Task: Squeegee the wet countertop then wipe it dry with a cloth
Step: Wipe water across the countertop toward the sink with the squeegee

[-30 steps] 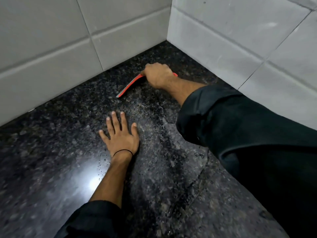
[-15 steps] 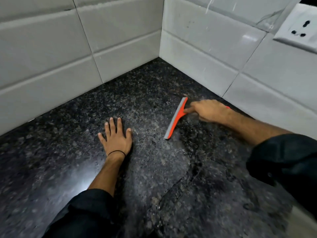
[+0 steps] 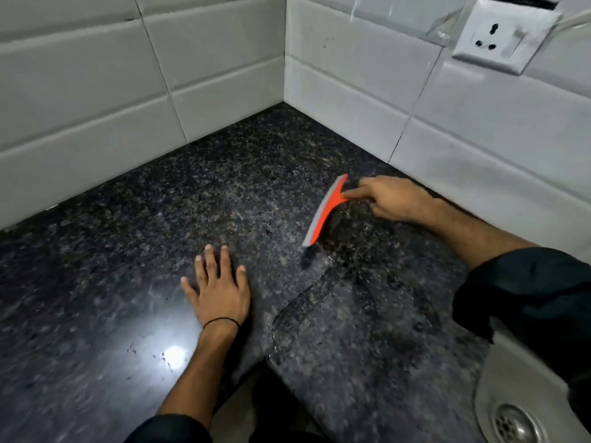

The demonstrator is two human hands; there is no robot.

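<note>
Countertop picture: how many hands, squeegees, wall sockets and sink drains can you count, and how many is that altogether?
Hands: 2, the left hand flat on the countertop, the right hand holding the squeegee
Squeegees: 1, the orange squeegee
Wall sockets: 1, the socket
Sink drains: 1, the drain
Total: 5

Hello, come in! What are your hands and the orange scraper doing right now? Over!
Right hand shut on orange squeegee, blade down on wet countertop. Left hand flat, open, apart from it. Nothing in the way; sink at right.

Left hand [image 3: 220,292] flat on the worktop [image 3: 96,282], squeegee [image 3: 324,215] to its right, sink [image 3: 511,407] at near right corner.
</note>
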